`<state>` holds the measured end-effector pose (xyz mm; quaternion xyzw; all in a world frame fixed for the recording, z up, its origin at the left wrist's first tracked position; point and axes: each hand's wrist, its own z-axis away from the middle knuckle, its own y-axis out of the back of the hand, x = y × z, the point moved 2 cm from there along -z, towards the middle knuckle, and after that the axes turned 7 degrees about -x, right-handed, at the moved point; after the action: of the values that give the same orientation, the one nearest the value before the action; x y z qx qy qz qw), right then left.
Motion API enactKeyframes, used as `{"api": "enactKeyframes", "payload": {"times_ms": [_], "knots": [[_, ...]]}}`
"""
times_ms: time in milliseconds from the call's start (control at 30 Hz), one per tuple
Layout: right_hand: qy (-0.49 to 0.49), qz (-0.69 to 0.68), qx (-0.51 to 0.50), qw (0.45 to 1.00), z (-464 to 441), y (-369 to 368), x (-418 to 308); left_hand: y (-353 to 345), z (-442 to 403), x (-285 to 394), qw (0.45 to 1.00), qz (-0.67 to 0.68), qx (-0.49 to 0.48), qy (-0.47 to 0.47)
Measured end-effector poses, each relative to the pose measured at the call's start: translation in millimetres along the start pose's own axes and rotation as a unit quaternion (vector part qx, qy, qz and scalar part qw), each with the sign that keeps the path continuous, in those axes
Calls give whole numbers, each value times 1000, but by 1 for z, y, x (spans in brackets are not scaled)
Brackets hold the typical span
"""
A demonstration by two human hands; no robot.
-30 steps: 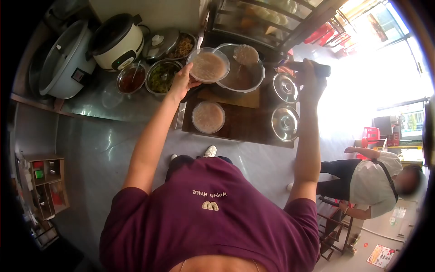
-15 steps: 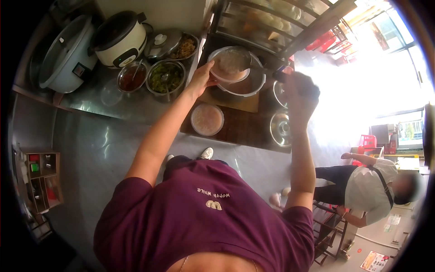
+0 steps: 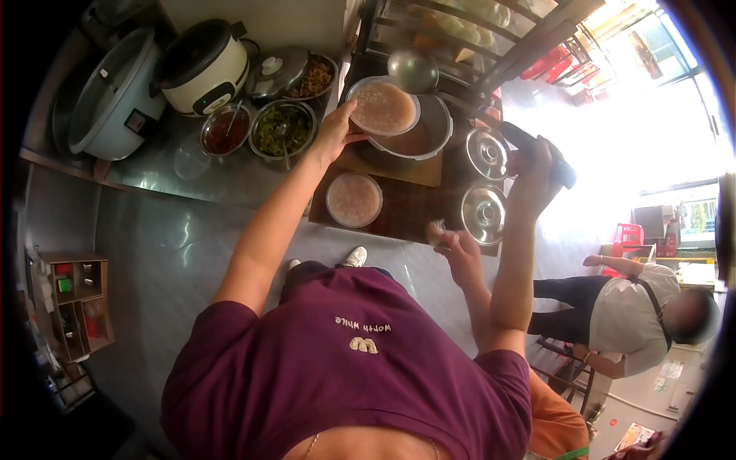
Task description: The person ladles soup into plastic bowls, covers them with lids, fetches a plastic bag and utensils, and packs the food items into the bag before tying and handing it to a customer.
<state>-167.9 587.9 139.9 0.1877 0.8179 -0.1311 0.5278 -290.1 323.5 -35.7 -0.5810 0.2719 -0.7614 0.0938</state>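
Note:
My left hand [image 3: 333, 139] grips the side of a round plastic bowl [image 3: 386, 107], nearly full of brownish porridge with pale grains. That bowl is over the edge of a metal pot [image 3: 443, 130] of similar brown liquid. My right hand [image 3: 534, 180] is closed around the black handle of a ladle [image 3: 414, 72]. The ladle's round metal head is raised beyond the bowl, apart from it. A second filled plastic bowl [image 3: 354, 201] sits on the dark wooden table nearer my body. Two metal lids [image 3: 484, 215] lie to the right of the pot.
Another person's hand [image 3: 461, 259] reaches in beside my right forearm, holding something small and unclear. On the left counter are a rice cooker [image 3: 201, 73], a bowl of green vegetables [image 3: 282, 132] and a bowl of red sauce [image 3: 225, 129]. A person [image 3: 625, 314] stands at right.
The ladle has moved off the bowl to its far side, and my right hand has shifted right and down. Another person's hand and orange clothing have come into view at the right.

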Motion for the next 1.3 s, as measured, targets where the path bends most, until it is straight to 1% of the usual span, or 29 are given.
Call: {"api": "enactKeyframes", "payload": {"times_ms": [100,133,233,267,300,333,367,400,433,500,600,700,733,767,800,867,933,1033,1100,1133,1233,1300], "knots": [[-21,-62,55,996,-11,10,15,4,0,2,1000,-7,3,-4],[-15,-73,67,995,-14,13,27,6,2,2,1000,-12,3,-4],[32,76,-1,997,-12,9,44,12,7,5,1000,-8,14,-1],[84,196,-47,976,-11,6,63,15,8,5,1000,-7,18,-3],[147,317,-79,934,-9,2,82,19,8,5,1000,-7,22,-5],[216,415,-94,879,-5,-9,86,23,7,5,1000,-6,26,-7],[114,234,-105,960,5,-16,95,26,7,5,999,-3,31,-6],[207,313,-118,919,5,-24,109,29,7,5,999,0,37,-6],[102,241,-128,957,13,-33,113,34,6,4,999,3,43,-6],[139,253,-171,942,20,-42,129,40,7,4,999,9,43,-6],[140,291,-202,925,29,-47,147,43,15,7,999,7,49,-12],[74,269,-93,956,24,-44,151,46,22,10,999,11,52,-13],[41,269,-79,959,17,-36,154,46,23,10,998,12,54,-14],[-80,240,-33,967,6,-20,177,46,24,11,998,13,56,-15],[-48,204,-52,976,1,-14,168,46,26,11,998,11,61,-14],[-54,134,-51,988,-5,-14,136,49,28,11,998,8,68,-13],[-129,65,-11,989,-9,-12,98,50,27,9,998,2,63,-16],[-70,105,18,992,-15,-9,47,49,27,7,998,2,67,-9],[-55,87,7,995,-18,-10,19,45,26,6,997,3,71,-4],[-7,96,1,995,-21,-7,14,43,25,5,997,3,71,-2],[-3,57,-5,998,-18,-15,-11,38,20,1,999,1,54,0],[9,65,-22,998,-14,-23,-20,33,18,0,999,1,42,1]]}}
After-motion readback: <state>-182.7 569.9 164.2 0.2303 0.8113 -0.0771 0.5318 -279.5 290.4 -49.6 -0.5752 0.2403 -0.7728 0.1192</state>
